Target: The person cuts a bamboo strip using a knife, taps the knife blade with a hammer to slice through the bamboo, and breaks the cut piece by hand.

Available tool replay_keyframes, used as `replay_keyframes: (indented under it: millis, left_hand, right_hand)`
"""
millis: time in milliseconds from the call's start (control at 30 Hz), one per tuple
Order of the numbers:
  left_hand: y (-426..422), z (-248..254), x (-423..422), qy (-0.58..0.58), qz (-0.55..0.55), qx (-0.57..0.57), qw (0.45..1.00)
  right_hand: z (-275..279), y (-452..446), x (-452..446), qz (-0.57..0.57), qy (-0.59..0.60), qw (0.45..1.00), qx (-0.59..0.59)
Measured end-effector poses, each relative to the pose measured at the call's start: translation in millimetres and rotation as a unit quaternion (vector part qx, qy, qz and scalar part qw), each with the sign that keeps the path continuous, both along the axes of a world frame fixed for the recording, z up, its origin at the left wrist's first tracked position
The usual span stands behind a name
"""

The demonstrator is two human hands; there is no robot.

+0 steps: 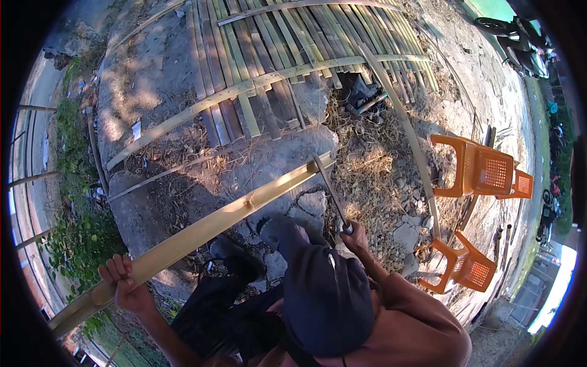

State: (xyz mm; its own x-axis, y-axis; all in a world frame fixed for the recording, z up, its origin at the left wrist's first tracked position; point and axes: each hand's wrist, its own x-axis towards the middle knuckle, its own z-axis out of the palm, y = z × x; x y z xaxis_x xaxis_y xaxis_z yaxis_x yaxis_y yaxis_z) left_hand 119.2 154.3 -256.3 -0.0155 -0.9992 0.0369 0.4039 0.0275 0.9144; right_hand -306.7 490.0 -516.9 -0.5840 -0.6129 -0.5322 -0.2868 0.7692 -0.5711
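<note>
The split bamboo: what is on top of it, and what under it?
The knife crosses over the split bamboo near its far end; the left hand grips its near part. Broken concrete shows beside it; what lies directly beneath is covered.

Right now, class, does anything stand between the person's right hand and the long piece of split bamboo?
Only the knife in the right hand spans that gap, its blade against the far end of the bamboo. No other obstacle is visible there.

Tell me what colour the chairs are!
The chairs are orange, and they show best in the head view, over on the right.
</note>
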Motion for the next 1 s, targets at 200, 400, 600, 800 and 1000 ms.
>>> replay_keyframes:
  millis: [200, 400, 600, 800, 1000]
  left_hand:
    - [5, -1, -1, 0.034, 0.0, 0.005, 0.999]
    - [5, -1, -5, 0.042, 0.007, 0.014, 0.999]
    - [1, -8, 1, 0.053, 0.055, 0.119, 0.99]
    - [-12, -55, 60, 0.057, 0.013, 0.161, 0.985]
    - [-26, -76, 67, 0.04, 0.097, 0.251, 0.962]
  right_hand:
    - [-36, 19, -20, -0.123, 0.015, 0.992, 0.022]
    - [-7, -1, -21, -0.069, -0.007, 0.998, -0.009]
    - [9, -42, -17, -0.072, -0.014, 0.995, -0.065]
    - [1, -52, -22, -0.108, -0.002, 0.994, -0.023]
    - [-14, -40, -28, -0.083, 0.055, 0.994, -0.044]
